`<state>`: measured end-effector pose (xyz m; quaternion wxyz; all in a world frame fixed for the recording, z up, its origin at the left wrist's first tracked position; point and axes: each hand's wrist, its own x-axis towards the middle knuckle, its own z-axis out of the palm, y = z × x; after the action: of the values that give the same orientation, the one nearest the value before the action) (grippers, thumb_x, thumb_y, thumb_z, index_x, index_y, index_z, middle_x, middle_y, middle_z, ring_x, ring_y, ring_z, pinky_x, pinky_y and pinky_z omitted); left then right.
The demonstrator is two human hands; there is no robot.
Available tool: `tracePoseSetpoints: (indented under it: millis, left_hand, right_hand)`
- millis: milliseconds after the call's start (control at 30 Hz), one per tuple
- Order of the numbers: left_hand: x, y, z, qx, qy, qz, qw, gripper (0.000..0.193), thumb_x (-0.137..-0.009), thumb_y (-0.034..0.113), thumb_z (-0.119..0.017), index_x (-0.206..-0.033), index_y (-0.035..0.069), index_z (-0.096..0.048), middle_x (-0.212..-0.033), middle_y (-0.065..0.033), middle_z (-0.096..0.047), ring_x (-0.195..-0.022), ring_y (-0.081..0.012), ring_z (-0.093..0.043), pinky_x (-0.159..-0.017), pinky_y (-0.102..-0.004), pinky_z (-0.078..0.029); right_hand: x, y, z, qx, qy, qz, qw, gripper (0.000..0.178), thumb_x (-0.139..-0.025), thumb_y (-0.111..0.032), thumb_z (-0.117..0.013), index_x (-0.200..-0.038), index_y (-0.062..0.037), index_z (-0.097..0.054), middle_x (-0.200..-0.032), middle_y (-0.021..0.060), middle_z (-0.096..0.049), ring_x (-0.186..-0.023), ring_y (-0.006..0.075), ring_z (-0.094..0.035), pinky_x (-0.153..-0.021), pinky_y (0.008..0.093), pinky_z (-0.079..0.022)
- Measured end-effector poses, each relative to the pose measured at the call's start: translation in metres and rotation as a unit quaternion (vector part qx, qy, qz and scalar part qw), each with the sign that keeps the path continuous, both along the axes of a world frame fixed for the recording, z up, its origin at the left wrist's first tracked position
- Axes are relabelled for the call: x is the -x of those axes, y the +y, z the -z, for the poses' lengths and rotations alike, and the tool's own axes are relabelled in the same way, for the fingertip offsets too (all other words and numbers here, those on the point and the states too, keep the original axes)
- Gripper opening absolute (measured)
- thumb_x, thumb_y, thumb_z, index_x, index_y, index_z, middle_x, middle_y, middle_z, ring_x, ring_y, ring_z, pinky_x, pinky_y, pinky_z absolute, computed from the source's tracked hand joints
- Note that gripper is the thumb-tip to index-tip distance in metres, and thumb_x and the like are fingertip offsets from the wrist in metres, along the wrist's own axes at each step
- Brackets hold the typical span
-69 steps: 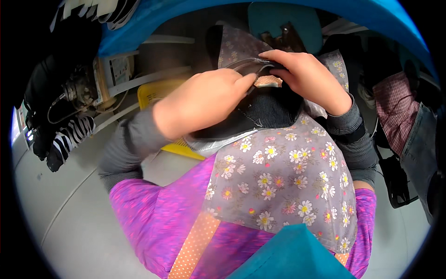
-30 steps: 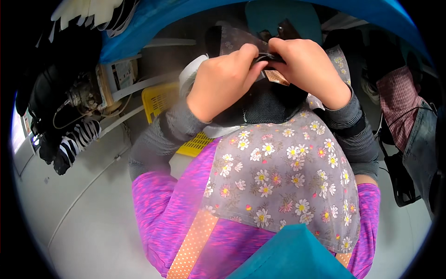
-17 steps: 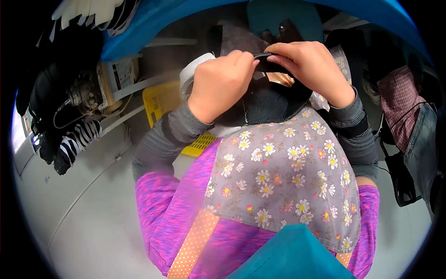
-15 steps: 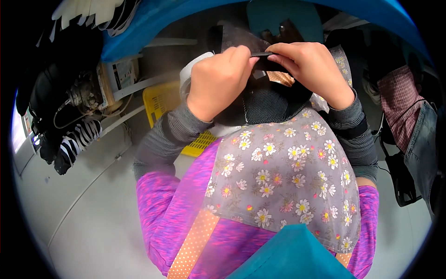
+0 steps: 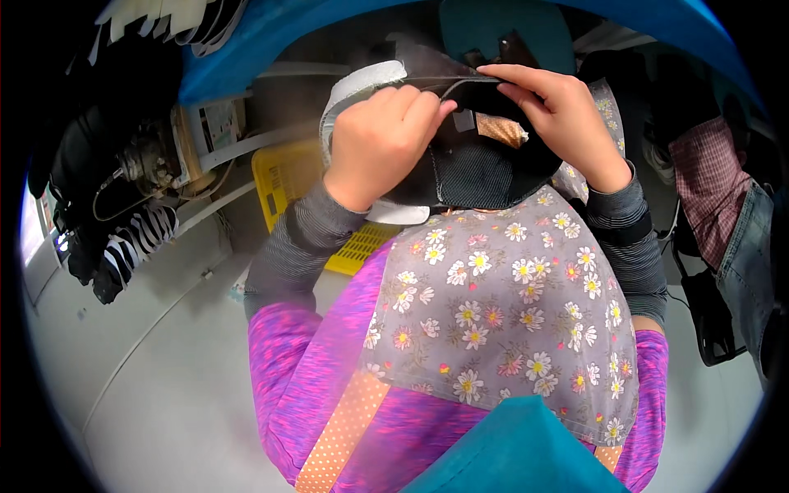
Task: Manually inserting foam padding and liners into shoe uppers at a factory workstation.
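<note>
In front of my chest I hold up a black fabric piece (image 5: 481, 177) with ribbed panels, a seam and a curved lower edge; I cannot tell its exact kind. A white band (image 5: 366, 80) shows along its left side. My left hand (image 5: 382, 140) is closed on the upper left edge, thumb pointing right. My right hand (image 5: 555, 111) pinches the upper right edge between thumb and fingers. Between the hands the edge gapes and curls. An orange dotted cloth (image 5: 503, 130) shows below the gap, next to a small pale tag (image 5: 464, 121).
A yellow plastic basket (image 5: 283, 177) stands on the left, beside white rails. Black and striped pieces hang at the far left. A blue edge (image 5: 329, 37) arches across the top. A teal seat (image 5: 505, 33) is ahead; clothes (image 5: 715, 189) hang at right.
My hands have moved apart at the top edge, my left slightly lower and to the left. The fabric edge has opened between them, and more of the white band shows.
</note>
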<state>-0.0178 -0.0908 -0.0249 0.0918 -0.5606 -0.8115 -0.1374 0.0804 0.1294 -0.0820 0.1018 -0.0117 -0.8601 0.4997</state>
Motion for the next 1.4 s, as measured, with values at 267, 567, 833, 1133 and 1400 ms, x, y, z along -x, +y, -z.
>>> tracePoseSetpoints:
  millis: [267,567,833,1133,1400]
  left_hand:
    - [0.014,-0.005,0.002,-0.034,0.019,-0.01,0.999,0.017,-0.083,0.015,-0.081,-0.082,0.007,-0.065,-0.07,-0.0067,-0.061,-0.06,-0.0245,-0.06,-0.053,-0.0339,-0.046]
    - [0.021,0.0,0.008,-0.082,0.003,-0.02,0.996,0.021,-0.084,0.022,-0.077,-0.082,0.009,-0.061,-0.068,-0.0042,-0.06,-0.061,-0.024,-0.062,-0.052,-0.0346,-0.048]
    - [0.019,0.01,-0.003,-0.022,-0.02,-0.041,0.999,0.018,-0.082,0.016,-0.079,-0.096,0.008,-0.07,-0.084,-0.0065,-0.07,-0.072,-0.0252,-0.067,-0.065,-0.0331,-0.054]
    - [0.018,0.004,0.009,-0.118,-0.068,-0.096,0.986,0.026,-0.082,0.032,-0.08,-0.085,0.011,-0.065,-0.073,-0.0057,-0.066,-0.062,-0.0253,-0.065,-0.054,-0.0361,-0.05]
    - [0.009,0.012,0.02,0.116,-0.305,-0.125,0.937,0.035,-0.085,0.038,-0.074,-0.092,0.003,-0.071,-0.074,-0.0177,-0.069,-0.073,-0.0404,-0.067,-0.064,-0.0478,-0.053]
  right_hand:
    - [0.001,-0.003,-0.007,0.033,-0.011,-0.003,0.999,0.02,-0.094,-0.014,-0.068,-0.112,-0.0086,-0.073,-0.092,0.0156,-0.072,-0.076,0.0324,-0.069,-0.067,0.0344,-0.054]
    - [-0.005,0.004,-0.006,0.009,0.035,-0.015,0.999,0.02,-0.091,-0.011,-0.069,-0.111,-0.0078,-0.074,-0.089,0.0154,-0.072,-0.074,0.0302,-0.07,-0.066,0.033,-0.053]
    - [0.015,0.007,-0.013,-0.027,0.06,-0.085,0.994,0.019,-0.087,-0.005,-0.068,-0.106,-0.0017,-0.065,-0.09,0.0172,-0.071,-0.08,0.0363,-0.069,-0.071,0.0381,-0.054]
    - [0.037,0.003,-0.015,-0.178,0.038,-0.026,0.983,0.021,-0.091,-0.028,-0.07,-0.1,-0.0099,-0.074,-0.08,0.0143,-0.069,-0.075,0.0346,-0.068,-0.065,0.0421,-0.053]
    - [0.036,-0.008,-0.009,-0.151,0.002,0.004,0.989,0.024,-0.091,-0.031,-0.07,-0.1,-0.0093,-0.075,-0.084,0.0133,-0.072,-0.08,0.0343,-0.07,-0.069,0.0411,-0.055]
